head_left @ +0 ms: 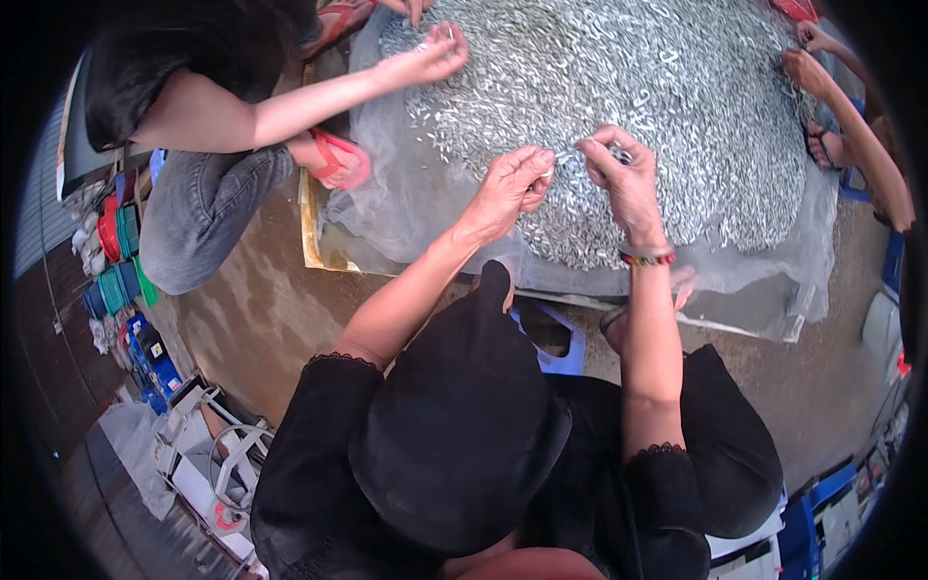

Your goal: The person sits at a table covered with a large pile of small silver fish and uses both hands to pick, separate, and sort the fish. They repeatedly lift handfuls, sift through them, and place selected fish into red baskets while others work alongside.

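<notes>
A broad heap of small silvery pieces that look like little fish [580,77] lies on a pale mesh net [387,208]. Over the heap's near side, my left hand [517,188] is closed, thumb and fingers pinched on a small whitish-silver piece. Just to its right, my right hand [623,179] is curled with a few silvery pieces showing among its fingers. The two hands' fingertips almost meet. A red beaded bracelet [648,258] circles my right wrist. Exactly what each hand's pieces are is too small to make out.
At the left, a person's hand [430,58] reaches over the heap; another person's hands [810,63] work at its right edge. A blue stool [561,353] stands near the net. Colourful bins [116,261] and a white metal frame [208,454] line the left side.
</notes>
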Available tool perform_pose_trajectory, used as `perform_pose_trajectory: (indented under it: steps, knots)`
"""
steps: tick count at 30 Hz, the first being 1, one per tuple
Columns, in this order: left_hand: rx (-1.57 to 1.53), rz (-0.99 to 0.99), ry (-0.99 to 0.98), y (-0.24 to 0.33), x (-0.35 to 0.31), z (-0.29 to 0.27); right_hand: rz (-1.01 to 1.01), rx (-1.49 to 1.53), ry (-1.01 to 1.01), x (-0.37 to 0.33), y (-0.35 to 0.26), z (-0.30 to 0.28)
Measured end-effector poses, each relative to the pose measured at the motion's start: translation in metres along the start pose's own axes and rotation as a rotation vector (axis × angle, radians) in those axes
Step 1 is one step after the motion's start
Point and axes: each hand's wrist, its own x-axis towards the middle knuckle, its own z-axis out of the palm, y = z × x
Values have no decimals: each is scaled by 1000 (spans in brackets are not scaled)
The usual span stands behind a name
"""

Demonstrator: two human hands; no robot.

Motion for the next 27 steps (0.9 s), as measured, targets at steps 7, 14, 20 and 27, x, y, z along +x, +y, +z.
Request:
perform_pose_trajectory:
  steps: [7, 14, 20, 27]
  knots:
    - [-164, -83, -130, -26, -5, -29, 45, 279, -79, -7, 49, 1]
    - [584, 74, 39, -24, -7, -57, 18, -279, -242, -7, 55, -3]
    - [-264, -1, 4, -35, -14, -20, -8, 72, -26, -15, 45, 29]
    - [-171, 94, 56, -8, 13, -48, -214, 580, 31, -1, 12, -15]
